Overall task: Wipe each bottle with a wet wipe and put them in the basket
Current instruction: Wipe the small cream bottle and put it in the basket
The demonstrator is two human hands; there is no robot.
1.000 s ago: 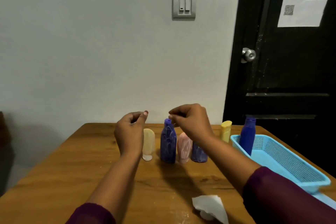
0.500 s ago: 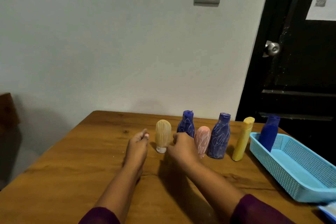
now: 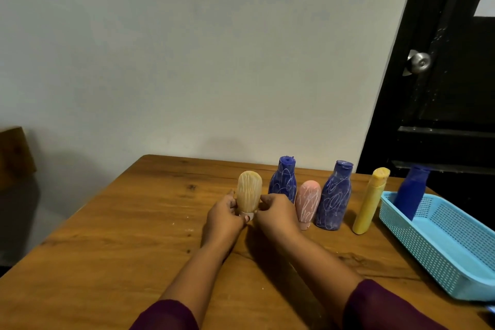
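Note:
A tan bottle [image 3: 249, 190] streaked with white marks stands cap-down at the left end of a row. My left hand [image 3: 223, 218] and my right hand [image 3: 278, 215] pinch its lower part from either side. To its right stand a scribbled blue bottle [image 3: 284, 181], a pink bottle [image 3: 308, 202], a second scribbled blue bottle [image 3: 334, 197] and a yellow bottle [image 3: 371, 201]. A plain blue bottle [image 3: 411, 191] stands in the far corner of the light blue basket [image 3: 439, 249]. No wet wipe is in view.
The wooden table [image 3: 120, 257] reaches the white wall at the back. A black door [image 3: 450, 75] with a metal knob stands behind the basket. A dark wooden piece [image 3: 14, 155] shows at the left edge.
Both hands came down from above the bottles and closed on the tan bottle's base. The camera swung left, and the white wipe near the front edge dropped out of view.

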